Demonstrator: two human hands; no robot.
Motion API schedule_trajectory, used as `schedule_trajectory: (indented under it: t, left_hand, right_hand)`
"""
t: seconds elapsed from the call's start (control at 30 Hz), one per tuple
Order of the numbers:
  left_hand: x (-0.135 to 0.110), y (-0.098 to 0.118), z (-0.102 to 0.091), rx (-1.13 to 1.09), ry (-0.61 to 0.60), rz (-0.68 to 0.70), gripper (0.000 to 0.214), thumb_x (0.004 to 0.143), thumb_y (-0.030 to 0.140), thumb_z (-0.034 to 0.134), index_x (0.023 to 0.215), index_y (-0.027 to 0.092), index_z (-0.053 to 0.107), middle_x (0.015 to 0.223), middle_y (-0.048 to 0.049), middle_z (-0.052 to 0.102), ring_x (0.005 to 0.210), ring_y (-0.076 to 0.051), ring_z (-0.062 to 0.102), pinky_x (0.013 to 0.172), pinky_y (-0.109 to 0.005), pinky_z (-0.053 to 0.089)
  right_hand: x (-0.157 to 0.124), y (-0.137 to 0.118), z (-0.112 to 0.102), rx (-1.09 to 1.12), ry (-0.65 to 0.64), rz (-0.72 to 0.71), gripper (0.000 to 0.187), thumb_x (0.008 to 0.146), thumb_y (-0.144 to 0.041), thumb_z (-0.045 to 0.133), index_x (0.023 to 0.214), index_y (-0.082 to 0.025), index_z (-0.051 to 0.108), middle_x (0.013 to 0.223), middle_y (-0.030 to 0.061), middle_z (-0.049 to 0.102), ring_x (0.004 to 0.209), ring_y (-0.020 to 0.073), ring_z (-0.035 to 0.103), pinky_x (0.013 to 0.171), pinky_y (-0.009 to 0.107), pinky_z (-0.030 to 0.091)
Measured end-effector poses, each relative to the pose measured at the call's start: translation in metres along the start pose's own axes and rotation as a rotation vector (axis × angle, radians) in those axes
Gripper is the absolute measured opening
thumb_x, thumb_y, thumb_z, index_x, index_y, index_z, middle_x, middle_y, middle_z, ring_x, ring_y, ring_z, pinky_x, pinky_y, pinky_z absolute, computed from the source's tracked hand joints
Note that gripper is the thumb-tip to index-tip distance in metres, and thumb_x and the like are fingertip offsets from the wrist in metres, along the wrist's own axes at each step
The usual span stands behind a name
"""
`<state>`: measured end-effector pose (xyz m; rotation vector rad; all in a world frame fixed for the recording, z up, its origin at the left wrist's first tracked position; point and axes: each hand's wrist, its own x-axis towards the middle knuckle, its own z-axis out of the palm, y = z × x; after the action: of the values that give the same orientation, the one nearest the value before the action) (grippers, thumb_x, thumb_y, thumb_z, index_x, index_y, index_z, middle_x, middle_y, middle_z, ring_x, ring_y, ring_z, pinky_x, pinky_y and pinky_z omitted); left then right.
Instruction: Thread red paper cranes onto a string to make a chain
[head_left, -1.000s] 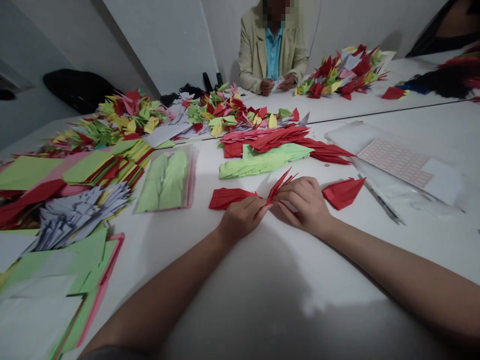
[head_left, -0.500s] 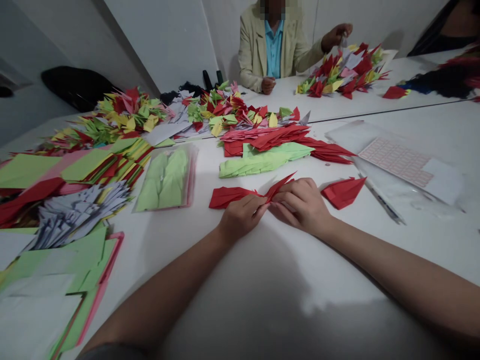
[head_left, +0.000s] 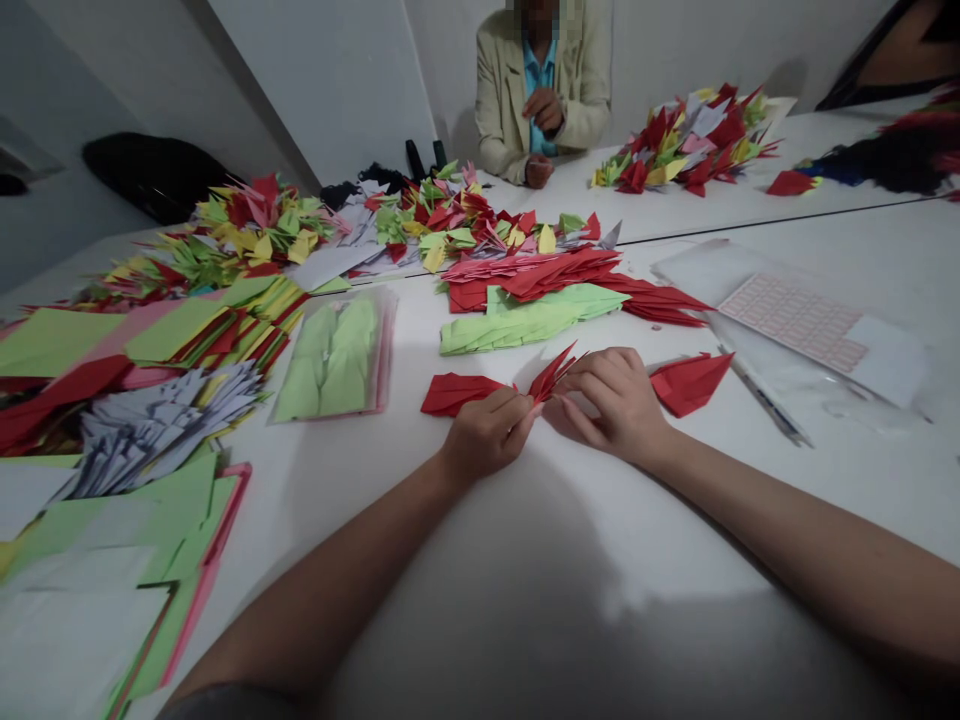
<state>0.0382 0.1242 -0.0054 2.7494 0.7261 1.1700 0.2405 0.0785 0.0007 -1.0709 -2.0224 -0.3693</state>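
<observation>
A half-folded red origami piece (head_left: 457, 394) is being pinched by the fingers (head_left: 514, 412) of the left hand (head_left: 484, 436) and right hand (head_left: 619, 405) (more folding seemingly left), with finished-looking folded paper pieces (head_left: 450, 225) being kept piled along the bench (head_left: 360, 530).

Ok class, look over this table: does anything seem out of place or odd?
One thing stands out: a loose red folded paper piece lies just beyond the right hand, apart from the red paper stack, so it looks stray.
</observation>
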Motion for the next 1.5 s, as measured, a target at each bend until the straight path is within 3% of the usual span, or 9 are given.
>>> schedule_trajectory:
  t: [0.17, 0.4, 0.63, 0.87, 1.03, 1.27, 1.5]
  left_hand:
    - [0.002, -0.003, 0.001, 0.017, 0.110, 0.089, 0.014, 0.089, 0.017, 0.057, 0.075, 0.018, 0.059, 0.065, 0.0017, 0.059, 0.059, -0.009, 0.055, 0.054, -0.020, 0.040]
    - [0.005, -0.009, 0.001, 0.017, 0.194, 0.031, 0.005, 0.086, 0.016, 0.062, 0.081, 0.017, 0.060, 0.068, 0.0007, 0.062, 0.060, -0.010, 0.056, 0.055, -0.020, 0.044]
    - [0.008, -0.009, 0.000, -0.101, 0.239, -0.150, 0.005, 0.085, 0.019, 0.063, 0.082, 0.016, 0.061, 0.070, 0.0003, 0.063, 0.059, -0.007, 0.058, 0.052, -0.014, 0.049]
    - [0.006, -0.011, 0.002, -0.147, 0.229, -0.193, 0.006, 0.083, 0.019, 0.066, 0.087, 0.016, 0.063, 0.077, -0.0007, 0.066, 0.063, -0.008, 0.062, 0.053, -0.014, 0.052]
    - [0.006, -0.013, 0.002, -0.104, 0.233, -0.159, 0.008, 0.083, 0.017, 0.066, 0.090, 0.017, 0.064, 0.081, -0.0010, 0.068, 0.066, -0.009, 0.064, 0.056, -0.016, 0.053]
    - [0.007, -0.013, 0.002, -0.106, 0.236, -0.062, 0.010, 0.083, 0.012, 0.065, 0.090, 0.019, 0.066, 0.085, -0.0014, 0.072, 0.082, -0.013, 0.068, 0.071, -0.023, 0.057]
    - [0.004, -0.014, 0.005, -0.129, 0.206, 0.010, 0.013, 0.082, 0.012, 0.067, 0.091, 0.021, 0.069, 0.084, 0.0003, 0.074, 0.080, -0.013, 0.070, 0.076, -0.025, 0.059]
  right_hand:
    - [-0.004, 0.009, 0.001, -0.006, 0.064, 0.044, 0.011, 0.085, -0.019, 0.059, 0.095, -0.021, 0.058, 0.088, 0.0041, 0.065, 0.082, 0.0198, 0.058, 0.079, 0.039, 0.040]
    - [-0.007, 0.025, 0.004, 0.001, 0.263, 0.232, 0.011, 0.086, -0.019, 0.059, 0.097, -0.023, 0.058, 0.088, 0.0060, 0.063, 0.086, 0.0237, 0.059, 0.076, 0.041, 0.042]
    - [-0.007, 0.019, 0.005, 0.009, 0.191, 0.168, 0.018, 0.082, -0.026, 0.067, 0.098, -0.025, 0.060, 0.103, 0.0077, 0.063, 0.097, 0.0269, 0.059, 0.084, 0.045, 0.042]
    - [-0.007, 0.016, 0.004, -0.029, 0.181, 0.107, 0.019, 0.081, -0.021, 0.068, 0.098, -0.026, 0.061, 0.103, 0.0060, 0.063, 0.096, 0.0252, 0.059, 0.088, 0.046, 0.043]
    - [-0.006, 0.013, 0.004, -0.056, 0.269, 0.111, 0.029, 0.083, -0.017, 0.066, 0.109, -0.027, 0.056, 0.102, 0.0060, 0.062, 0.097, 0.0236, 0.059, 0.094, 0.047, 0.042]
    - [-0.006, 0.013, 0.004, -0.081, 0.181, 0.033, 0.018, 0.083, -0.017, 0.066, 0.098, -0.027, 0.061, 0.091, 0.0014, 0.065, 0.085, 0.0181, 0.062, 0.097, 0.046, 0.039]
    - [-0.005, 0.006, 0.004, -0.024, 0.118, -0.043, 0.014, 0.084, -0.021, 0.066, 0.095, -0.024, 0.059, 0.090, 0.0010, 0.068, 0.083, 0.0167, 0.062, 0.096, 0.043, 0.041]
